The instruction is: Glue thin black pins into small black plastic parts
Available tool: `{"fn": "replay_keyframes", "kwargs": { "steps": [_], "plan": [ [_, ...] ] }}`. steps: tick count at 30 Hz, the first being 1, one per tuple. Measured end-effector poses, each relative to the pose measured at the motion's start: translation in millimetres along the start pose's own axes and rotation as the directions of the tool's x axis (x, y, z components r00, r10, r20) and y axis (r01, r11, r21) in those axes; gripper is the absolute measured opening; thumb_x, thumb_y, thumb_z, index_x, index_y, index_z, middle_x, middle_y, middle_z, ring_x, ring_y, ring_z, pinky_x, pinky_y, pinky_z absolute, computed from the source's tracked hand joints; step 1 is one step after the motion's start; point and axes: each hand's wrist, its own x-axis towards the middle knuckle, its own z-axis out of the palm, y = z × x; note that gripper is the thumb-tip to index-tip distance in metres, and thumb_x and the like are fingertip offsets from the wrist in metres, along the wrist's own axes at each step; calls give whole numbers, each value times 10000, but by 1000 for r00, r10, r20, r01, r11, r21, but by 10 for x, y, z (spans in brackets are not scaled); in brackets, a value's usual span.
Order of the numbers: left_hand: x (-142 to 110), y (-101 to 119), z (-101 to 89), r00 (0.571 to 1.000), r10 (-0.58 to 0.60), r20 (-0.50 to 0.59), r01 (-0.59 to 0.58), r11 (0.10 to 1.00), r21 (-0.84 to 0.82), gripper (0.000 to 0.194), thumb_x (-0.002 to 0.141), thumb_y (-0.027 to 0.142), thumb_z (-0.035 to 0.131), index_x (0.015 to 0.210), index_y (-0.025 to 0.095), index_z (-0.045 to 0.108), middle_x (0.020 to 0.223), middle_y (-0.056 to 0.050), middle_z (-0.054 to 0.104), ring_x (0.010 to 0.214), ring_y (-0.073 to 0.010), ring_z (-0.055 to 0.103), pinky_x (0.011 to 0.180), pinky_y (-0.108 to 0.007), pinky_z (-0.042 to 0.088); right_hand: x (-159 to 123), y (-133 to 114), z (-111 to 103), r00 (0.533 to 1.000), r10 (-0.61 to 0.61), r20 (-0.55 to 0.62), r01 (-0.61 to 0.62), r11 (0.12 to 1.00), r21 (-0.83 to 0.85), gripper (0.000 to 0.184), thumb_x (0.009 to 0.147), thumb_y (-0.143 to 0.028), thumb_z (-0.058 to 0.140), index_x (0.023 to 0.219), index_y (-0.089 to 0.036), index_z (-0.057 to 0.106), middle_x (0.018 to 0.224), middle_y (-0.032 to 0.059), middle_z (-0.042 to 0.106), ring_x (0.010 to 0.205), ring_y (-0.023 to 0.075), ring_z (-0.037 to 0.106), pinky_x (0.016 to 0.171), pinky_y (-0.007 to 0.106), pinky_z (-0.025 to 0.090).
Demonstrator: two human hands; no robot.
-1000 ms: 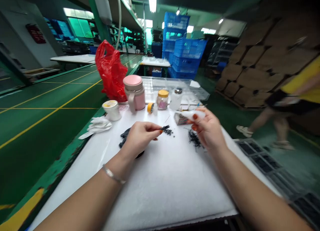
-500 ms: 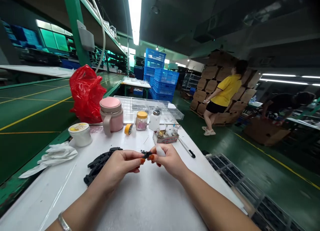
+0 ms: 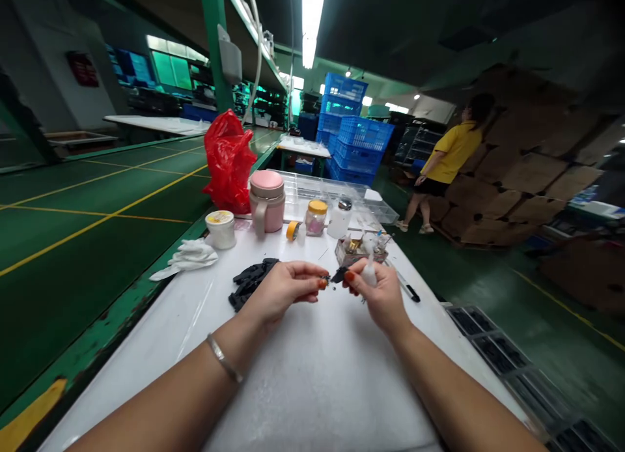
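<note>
My left hand (image 3: 288,288) pinches a tiny dark part (image 3: 326,279) between thumb and forefinger, too small to make out further. My right hand (image 3: 383,296) holds a small black piece (image 3: 338,274) at its fingertips, a short gap away from the left fingers. Tucked in that same hand is a small white dropper-like bottle (image 3: 370,273), its narrow tip upward. Black parts (image 3: 251,279) lie in a pile beside my left hand, partly hidden by it. Just beyond the right hand sits a small box (image 3: 346,251) of little bottles and fittings.
On the white table (image 3: 303,374) stand a pink mug (image 3: 273,208), a white tub (image 3: 221,230), a yellow-lidded jar (image 3: 316,219), a white bottle (image 3: 338,221), yellow tape (image 3: 292,230), white gloves (image 3: 188,260) and a cutter knife (image 3: 407,288). A red bag (image 3: 228,162) is behind. A person in yellow (image 3: 449,155) stands right.
The view has swung left, so the scene sits further right. My hands, together before, have drawn apart, with the black piece in the right fingers and a tiny part in the left.
</note>
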Motion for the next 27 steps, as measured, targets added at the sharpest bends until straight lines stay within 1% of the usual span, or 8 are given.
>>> {"fn": "replay_keyframes", "kwargs": {
  "steps": [2, 4, 8, 12, 18, 22, 25, 27],
  "plan": [
    [2, -9, -22, 999, 42, -16, -43, 998, -44, 254, 616, 262, 876, 814, 147, 766, 750, -38, 690, 646, -84, 580, 619, -188, 487, 12, -1, -31, 999, 33, 7, -33, 999, 27, 279, 769, -395, 769, 672, -158, 658, 576, 23, 642, 494, 112, 497, 469, 238, 396],
    [0, -15, -27, 998, 62, -19, -63, 995, -79, 243, 614, 262, 881, 784, 134, 765, 738, -40, 683, 646, -82, 575, 602, -180, 482, 11, -9, -52, 996, 59, 60, -62, 997, 49, 283, 764, -390, 778, 665, -156, 654, 566, 22, 641, 486, 109, 503, 459, 230, 397],
    [-3, -32, -2, 999, 36, 19, -32, 987, -158, 296, 580, 243, 899, 813, 111, 773, 756, -58, 698, 646, -87, 588, 599, -187, 489, -40, -52, -65, 984, 72, 164, -76, 997, 19, 285, 788, -385, 766, 655, -157, 661, 570, 26, 647, 497, 111, 524, 464, 226, 411],
    [-3, -49, 23, 999, 12, 52, -2, 982, -188, 297, 584, 201, 892, 840, 107, 776, 814, -76, 722, 681, -104, 625, 640, -207, 508, -77, -100, -58, 980, 64, 186, -66, 998, 4, 272, 807, -372, 754, 663, -161, 660, 581, 23, 653, 505, 106, 535, 469, 216, 421],
    [-12, -46, 41, 998, 23, 65, -10, 982, -187, 275, 621, 172, 872, 864, 99, 765, 845, -88, 729, 727, -136, 658, 663, -239, 504, -71, -104, -51, 978, 36, 206, -34, 999, -11, 256, 823, -352, 744, 668, -169, 658, 586, 12, 655, 509, 102, 547, 476, 211, 434],
    [-20, -50, 39, 997, 42, 58, -30, 981, -191, 251, 618, 174, 877, 827, 112, 753, 801, -67, 723, 703, -127, 650, 677, -255, 504, -98, -126, -54, 980, -29, 198, 45, 996, -80, 245, 851, -335, 717, 676, -175, 657, 583, -1, 652, 505, 99, 552, 477, 209, 434],
    [-28, -52, 35, 997, 66, 47, -57, 984, -170, 233, 616, 186, 879, 793, 117, 744, 788, -60, 720, 709, -135, 651, 690, -270, 510, -128, -163, -52, 973, -145, 179, 181, 963, -202, 219, 869, -288, 693, 683, -179, 658, 594, -9, 653, 520, 97, 562, 492, 210, 428],
    [-32, -52, 36, 996, 84, 42, -77, 986, -150, 223, 624, 202, 875, 779, 115, 741, 818, -72, 729, 746, -150, 663, 702, -274, 512, -144, -182, -50, 952, -244, 183, 289, 913, -286, 196, 875, -253, 680, 694, -179, 661, 612, -10, 658, 540, 99, 576, 514, 217, 430]
  ]
}}
